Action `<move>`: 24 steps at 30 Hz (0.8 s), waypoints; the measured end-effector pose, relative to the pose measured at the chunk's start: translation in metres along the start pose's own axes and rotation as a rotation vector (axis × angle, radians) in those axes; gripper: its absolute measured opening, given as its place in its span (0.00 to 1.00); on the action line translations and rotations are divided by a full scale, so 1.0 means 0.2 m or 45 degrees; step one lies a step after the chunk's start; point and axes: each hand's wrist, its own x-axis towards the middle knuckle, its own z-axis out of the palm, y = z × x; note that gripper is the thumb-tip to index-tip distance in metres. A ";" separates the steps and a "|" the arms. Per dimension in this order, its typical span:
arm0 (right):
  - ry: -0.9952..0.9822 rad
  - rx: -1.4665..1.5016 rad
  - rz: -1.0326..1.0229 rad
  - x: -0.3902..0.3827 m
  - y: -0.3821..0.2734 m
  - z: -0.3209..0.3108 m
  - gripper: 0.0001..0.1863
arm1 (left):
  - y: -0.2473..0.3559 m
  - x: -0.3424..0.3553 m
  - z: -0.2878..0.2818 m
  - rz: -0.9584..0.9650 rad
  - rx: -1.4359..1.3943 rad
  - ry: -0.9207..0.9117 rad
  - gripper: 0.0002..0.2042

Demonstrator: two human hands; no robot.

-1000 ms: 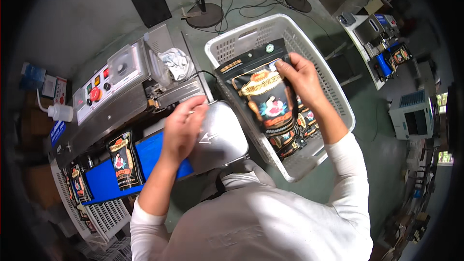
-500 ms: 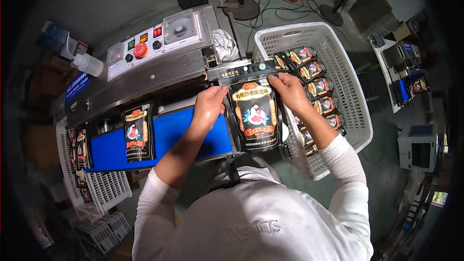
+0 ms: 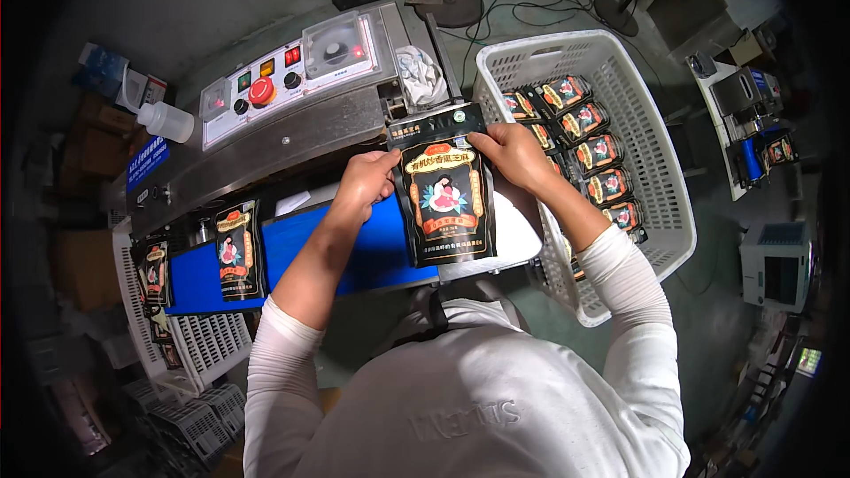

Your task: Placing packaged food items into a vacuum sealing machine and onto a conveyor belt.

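Observation:
A black stand-up pouch (image 3: 445, 204) with an orange and gold label hangs upright between my two hands, its top strip close to the metal sealing machine (image 3: 292, 137). My left hand (image 3: 368, 182) pinches its upper left edge. On the opposite upper edge, my right hand (image 3: 516, 152) grips with thumb and fingers. Below and behind the pouch runs a blue conveyor belt (image 3: 345, 243). Farther left, another black pouch (image 3: 237, 252) stands on this belt. The machine's panel (image 3: 285, 71) carries a red knob and lit switches.
A white plastic crate (image 3: 660, 212) on my right holds rows of similar pouches. At the belt's left end sits another white crate (image 3: 212, 350) with pouches. A white bottle (image 3: 166, 121) and a crumpled cloth (image 3: 421, 77) rest on the machine. Cables (image 3: 567, 13) lie on the floor beyond.
Both hands have shifted the held pouch slightly left, toward the machine, uncovering a white surface at the belt's right end. The pouch on the belt has moved a little left.

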 end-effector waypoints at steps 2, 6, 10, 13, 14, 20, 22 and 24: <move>-0.001 -0.005 -0.016 0.01 -0.01 0.00 0.21 | 0.00 0.00 -0.02 -0.012 0.015 -0.001 0.12; -0.007 0.028 -0.033 0.02 -0.01 0.03 0.21 | 0.01 -0.01 -0.04 -0.020 0.041 0.020 0.13; -0.045 0.029 0.012 0.05 -0.01 0.06 0.22 | 0.01 -0.01 -0.07 -0.019 0.054 0.032 0.14; -0.120 -0.049 0.032 0.06 -0.04 0.08 0.22 | 0.01 -0.03 -0.10 -0.024 0.076 0.052 0.14; -0.120 -0.046 0.033 0.06 -0.05 0.08 0.22 | 0.01 -0.03 -0.11 -0.025 0.079 0.053 0.14; -0.196 -0.057 -0.048 0.08 -0.09 0.15 0.22 | -0.01 -0.06 -0.19 -0.036 0.061 0.129 0.13; -0.203 -0.058 -0.037 0.09 -0.11 0.17 0.22 | 0.00 -0.09 -0.21 -0.041 0.085 0.165 0.11; -0.249 -0.083 -0.032 0.09 -0.13 0.18 0.22 | 0.00 -0.10 -0.24 -0.046 0.103 0.161 0.11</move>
